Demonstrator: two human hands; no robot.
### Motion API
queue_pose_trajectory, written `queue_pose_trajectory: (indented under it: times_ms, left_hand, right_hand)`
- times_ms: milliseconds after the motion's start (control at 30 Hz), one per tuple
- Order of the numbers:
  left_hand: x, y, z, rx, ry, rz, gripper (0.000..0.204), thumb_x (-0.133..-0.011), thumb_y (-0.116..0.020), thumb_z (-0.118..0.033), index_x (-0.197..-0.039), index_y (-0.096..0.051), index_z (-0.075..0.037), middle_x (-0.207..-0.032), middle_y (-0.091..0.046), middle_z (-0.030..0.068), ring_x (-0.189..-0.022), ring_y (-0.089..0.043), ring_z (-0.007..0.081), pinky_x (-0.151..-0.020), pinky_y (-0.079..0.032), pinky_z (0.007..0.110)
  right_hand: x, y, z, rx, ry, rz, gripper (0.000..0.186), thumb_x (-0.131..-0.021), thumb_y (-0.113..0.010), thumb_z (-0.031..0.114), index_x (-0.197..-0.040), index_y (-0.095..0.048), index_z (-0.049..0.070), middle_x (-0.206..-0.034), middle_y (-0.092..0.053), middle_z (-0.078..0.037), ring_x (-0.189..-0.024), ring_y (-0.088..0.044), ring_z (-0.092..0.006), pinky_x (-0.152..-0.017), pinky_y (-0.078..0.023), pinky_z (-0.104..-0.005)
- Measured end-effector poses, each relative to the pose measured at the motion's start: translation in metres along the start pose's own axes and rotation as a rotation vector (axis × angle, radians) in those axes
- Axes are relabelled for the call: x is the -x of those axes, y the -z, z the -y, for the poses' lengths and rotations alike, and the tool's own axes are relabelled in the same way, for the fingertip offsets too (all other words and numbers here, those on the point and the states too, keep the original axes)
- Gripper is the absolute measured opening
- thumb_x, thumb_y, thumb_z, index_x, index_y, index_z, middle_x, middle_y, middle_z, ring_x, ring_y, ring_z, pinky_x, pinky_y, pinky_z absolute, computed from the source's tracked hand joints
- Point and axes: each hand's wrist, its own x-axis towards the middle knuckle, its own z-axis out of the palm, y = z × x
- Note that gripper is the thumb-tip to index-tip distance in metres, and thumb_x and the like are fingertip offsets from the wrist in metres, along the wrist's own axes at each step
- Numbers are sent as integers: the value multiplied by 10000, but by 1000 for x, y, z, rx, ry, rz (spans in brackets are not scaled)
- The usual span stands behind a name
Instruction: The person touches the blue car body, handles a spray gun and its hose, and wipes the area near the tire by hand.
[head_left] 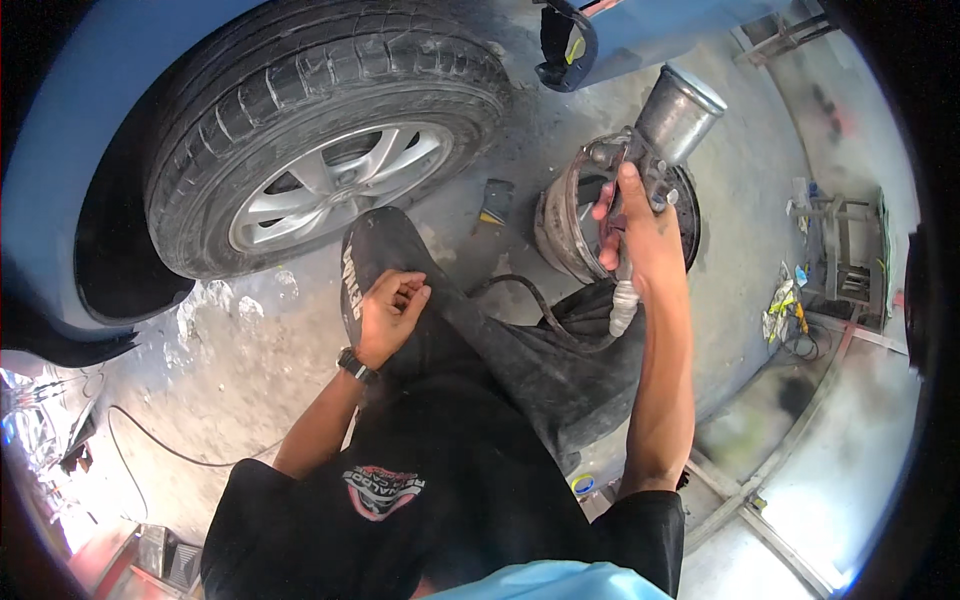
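Note:
My right hand (640, 225) grips a metal spray gun (650, 150), its silver cup (680, 115) standing tilted at the top. From the gun's handle a dark air hose (545, 305) curves down across my right leg. Behind the gun, a bare wheel rim (562, 225) lies on the floor, partly hidden by my hand. My left hand (393, 312) rests on my left knee with its fingers curled; whether anything is in them I cannot make out. Beyond that knee is a car wheel (335, 180) with a black tyre and silver spokes.
Blue car bodywork (95, 110) surrounds the wheel, and another blue panel (660, 40) hangs at the top right. A thin cable (170, 447) runs over the floor at left. Metal framing (740, 495) and crumpled scraps (783, 305) lie at right.

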Motion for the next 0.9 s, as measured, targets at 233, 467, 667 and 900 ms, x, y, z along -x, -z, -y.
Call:
queue_pose_trajectory:
  times_ms: [233,467,667,900]
  left_hand:
    - [-3,0,0,-6,-10,10,179,-904,-737,-35,-1075,-699,-1,-913,-661,63,-754,-637,102,-643,-508,232]
    - [-3,-1,0,8,12,19,174,-903,-737,-41,-1067,-696,3,-915,-665,63,-763,-647,107,-649,-513,235]
    - [-4,0,-3,-10,2,26,180,-901,-742,-50,-1067,-696,-1,-928,-673,69,-769,-656,116,-652,-520,244]
    - [-5,2,-2,-9,-1,40,190,-904,-741,-58,-1079,-694,0,-953,-676,77,-773,-662,127,-657,-530,256]
  right_hand:
    - [-6,3,-8,17,15,-27,455,-998,-604,476,-973,-619,22,-714,-614,-72,-396,-494,-145,-328,-363,-274]
    - [1,-2,-1,31,18,-26,451,-1001,-603,474,-964,-616,24,-724,-617,-71,-388,-502,-146,-331,-363,-280]
    - [2,-5,-1,46,8,-56,445,-1004,-603,464,-945,-617,23,-721,-605,-60,-398,-506,-140,-339,-368,-281]
    - [6,-8,-2,43,26,-41,447,-1005,-606,455,-958,-634,11,-739,-605,-57,-408,-518,-141,-344,-381,-274]
